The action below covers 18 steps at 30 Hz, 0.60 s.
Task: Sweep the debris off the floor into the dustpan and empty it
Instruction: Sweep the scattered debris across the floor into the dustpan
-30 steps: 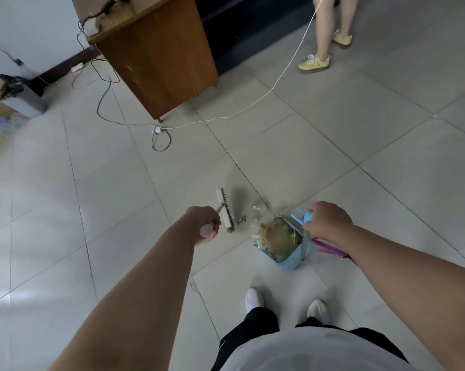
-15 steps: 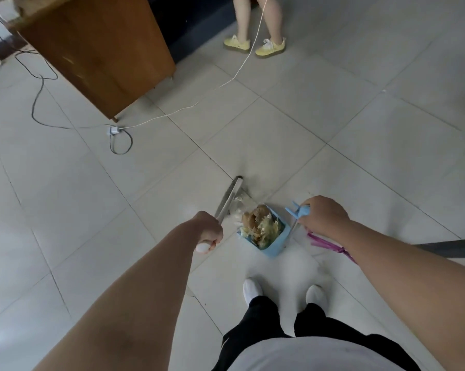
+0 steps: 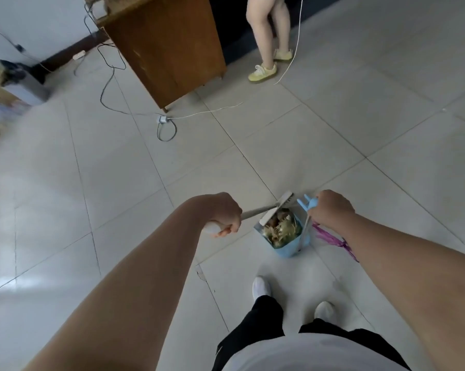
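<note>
One second ago your broom [image 3: 276, 209] was on the floor [image 3: 118, 183] to the left of the dustpan [image 3: 289, 249], with some small pieces lying between them. Now the broom head lies across the open mouth of the dustpan, touching its rim, and I cannot see any loose piece on the tiles beside it. The debris [image 3: 281, 230] is piled inside the dustpan, which stands just in front of your feet. So I think the sweeping is almost finished and the emptying is the step that remains.

Both your arms reach forward and down. Your left hand [image 3: 224, 214] is clenched around the broom handle close to its white end, with the knuckles up. Your right hand [image 3: 330, 210] grasps the top of the blue dustpan handle, and a purple strap [image 3: 330, 240] hangs under your wrist.
</note>
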Each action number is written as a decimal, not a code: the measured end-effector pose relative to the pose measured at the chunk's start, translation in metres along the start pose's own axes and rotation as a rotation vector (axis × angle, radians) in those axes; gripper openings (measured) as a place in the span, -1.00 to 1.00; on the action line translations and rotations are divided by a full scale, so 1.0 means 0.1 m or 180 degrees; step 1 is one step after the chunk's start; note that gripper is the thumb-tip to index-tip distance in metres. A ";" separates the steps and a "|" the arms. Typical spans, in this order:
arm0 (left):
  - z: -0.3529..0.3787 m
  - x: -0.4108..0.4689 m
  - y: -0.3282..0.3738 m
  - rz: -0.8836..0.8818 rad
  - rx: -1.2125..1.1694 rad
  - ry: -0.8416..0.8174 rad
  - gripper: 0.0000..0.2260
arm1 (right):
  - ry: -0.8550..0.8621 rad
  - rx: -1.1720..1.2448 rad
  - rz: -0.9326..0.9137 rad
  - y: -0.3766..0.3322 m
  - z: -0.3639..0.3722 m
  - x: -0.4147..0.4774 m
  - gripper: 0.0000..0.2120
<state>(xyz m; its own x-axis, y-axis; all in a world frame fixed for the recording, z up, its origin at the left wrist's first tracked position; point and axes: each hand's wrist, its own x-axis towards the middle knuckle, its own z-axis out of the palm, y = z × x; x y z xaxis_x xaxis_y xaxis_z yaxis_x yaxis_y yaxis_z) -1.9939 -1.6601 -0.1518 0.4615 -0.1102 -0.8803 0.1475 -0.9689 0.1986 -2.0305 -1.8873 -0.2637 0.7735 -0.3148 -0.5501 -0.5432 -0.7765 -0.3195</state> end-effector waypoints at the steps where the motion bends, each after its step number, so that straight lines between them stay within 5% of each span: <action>1: 0.00 -0.05 0.00 -0.0004 -0.0037 0.0014 -0.68 | -0.0016 0.0009 0.0009 0.04 0.00 -0.03 -0.76; 13: -0.16 -0.13 -0.06 -0.0405 -0.0729 0.0625 -0.63 | -0.0025 0.0032 -0.0238 0.51 -0.04 -0.31 -0.75; 18: -0.17 0.21 -0.01 -0.0344 -0.0345 0.0705 -0.89 | 0.0000 -0.0021 -0.0153 0.57 0.06 -0.43 -0.78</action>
<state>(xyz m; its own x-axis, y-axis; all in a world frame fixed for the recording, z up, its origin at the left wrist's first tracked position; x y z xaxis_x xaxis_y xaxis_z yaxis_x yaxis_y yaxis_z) -1.9690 -1.6574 -0.1634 0.6163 0.0552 -0.7855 0.2935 -0.9418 0.1641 -2.0972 -1.9150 -0.2629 0.7987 -0.2771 -0.5342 -0.5033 -0.7942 -0.3405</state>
